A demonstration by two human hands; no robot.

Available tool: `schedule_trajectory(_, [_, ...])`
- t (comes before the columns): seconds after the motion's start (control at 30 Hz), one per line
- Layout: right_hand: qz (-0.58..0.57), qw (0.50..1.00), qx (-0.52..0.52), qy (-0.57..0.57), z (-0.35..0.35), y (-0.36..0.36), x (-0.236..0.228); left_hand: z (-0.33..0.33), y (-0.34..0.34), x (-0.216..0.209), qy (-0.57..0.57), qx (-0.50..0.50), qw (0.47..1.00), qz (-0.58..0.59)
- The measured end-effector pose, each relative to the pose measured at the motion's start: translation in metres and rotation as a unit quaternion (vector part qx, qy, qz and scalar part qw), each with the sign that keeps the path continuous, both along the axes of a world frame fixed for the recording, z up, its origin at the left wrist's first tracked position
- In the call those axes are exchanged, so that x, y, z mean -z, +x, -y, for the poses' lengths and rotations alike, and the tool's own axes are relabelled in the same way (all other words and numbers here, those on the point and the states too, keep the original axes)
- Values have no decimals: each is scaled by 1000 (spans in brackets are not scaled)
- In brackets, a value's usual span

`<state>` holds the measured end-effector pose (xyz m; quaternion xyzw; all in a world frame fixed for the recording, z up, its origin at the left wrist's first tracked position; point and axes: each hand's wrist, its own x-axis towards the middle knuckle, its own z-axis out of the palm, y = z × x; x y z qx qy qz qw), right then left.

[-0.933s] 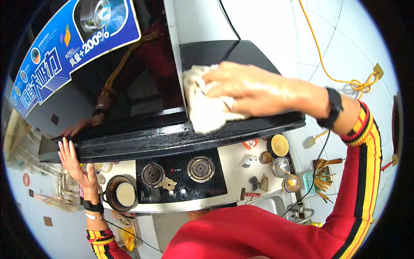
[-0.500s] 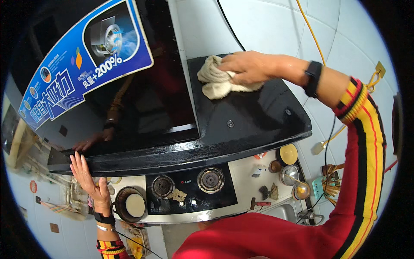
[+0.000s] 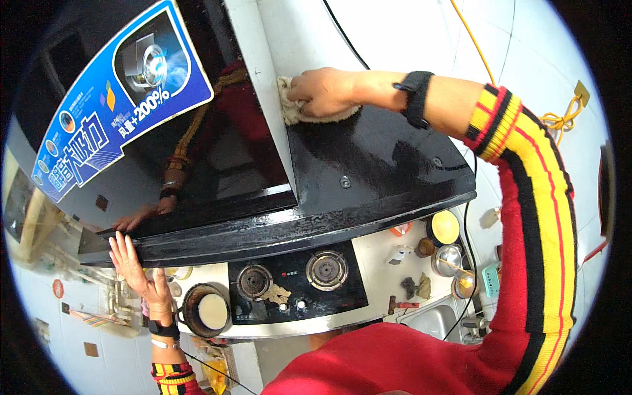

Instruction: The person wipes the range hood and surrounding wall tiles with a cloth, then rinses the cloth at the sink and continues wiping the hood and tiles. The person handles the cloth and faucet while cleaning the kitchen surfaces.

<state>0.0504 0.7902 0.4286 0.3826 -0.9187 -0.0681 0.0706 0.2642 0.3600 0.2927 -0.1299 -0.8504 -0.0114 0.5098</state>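
A black range hood (image 3: 388, 155) with a wide glossy ledge fills the upper middle. My right hand (image 3: 324, 92) is closed over a cream cloth (image 3: 288, 113), pressing it to the back of the ledge, against the side of the hood's upright body. Part of the cloth is hidden under my fingers and palm. At the left end of the hood, my left hand (image 3: 135, 266) lies with fingers spread against the front edge, holding nothing. A blue sticker (image 3: 125, 99) covers much of the hood's shiny front panel, which mirrors my arms.
Below the hood stands a black two-burner gas stove (image 3: 296, 283) with a crumpled rag on it. A dark pot (image 3: 204, 309) is to its left. Bowls and a metal pot (image 3: 447, 260) crowd the counter's right end, near the sink (image 3: 431, 321). A black cable (image 3: 469, 237) hangs beside my right arm.
My right hand has moved left with the cloth, up to the side of the hood's upright body. My left hand stays on the front edge. The view has shifted slightly.
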Motion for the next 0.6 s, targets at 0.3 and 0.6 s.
schedule_trajectory(0.3, [-41,965,-228,-127,-18,128,5,-1,5,-1,5,8,1000,12])
schedule_trajectory(0.6, [115,918,-167,-341,-53,140,-44,-5,11,-4,27,8,999,30])
